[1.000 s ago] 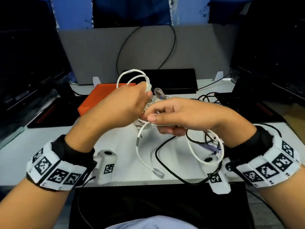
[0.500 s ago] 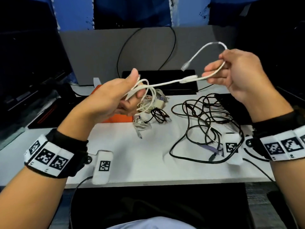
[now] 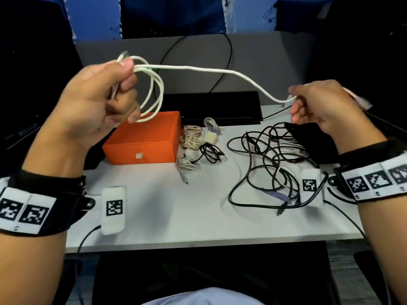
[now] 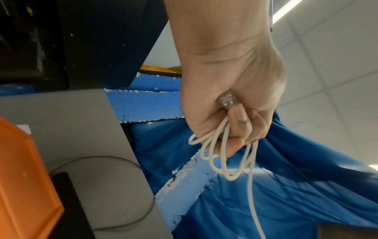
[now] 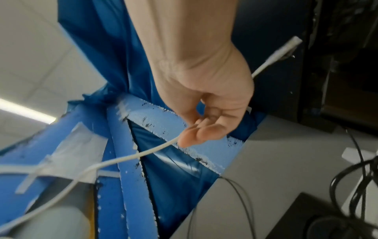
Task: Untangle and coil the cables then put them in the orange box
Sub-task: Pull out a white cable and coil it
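white cable (image 3: 204,70) | orange box (image 3: 143,137) | black cables (image 3: 271,159) | white table (image 3: 176,205) | black-white checker-patterned wristbands (image 3: 374,181)

Bare table (image 3: 158,208) lies open below and between the hands; a black cable tangle (image 3: 271,164) crowds the surface under the right hand (image 3: 319,104).

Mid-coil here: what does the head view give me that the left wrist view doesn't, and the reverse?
Only the head view shows the right hand pinching the white cable near its far end, the span running between the hands, the tangled black cables and the small coiled bundles on the table, and the whole closed orange box.

Only the left wrist view shows the palm side: the connector pressed into the palm and the fingers curled through the loops.

Both show the left hand gripping the coiled loops, and the orange box.
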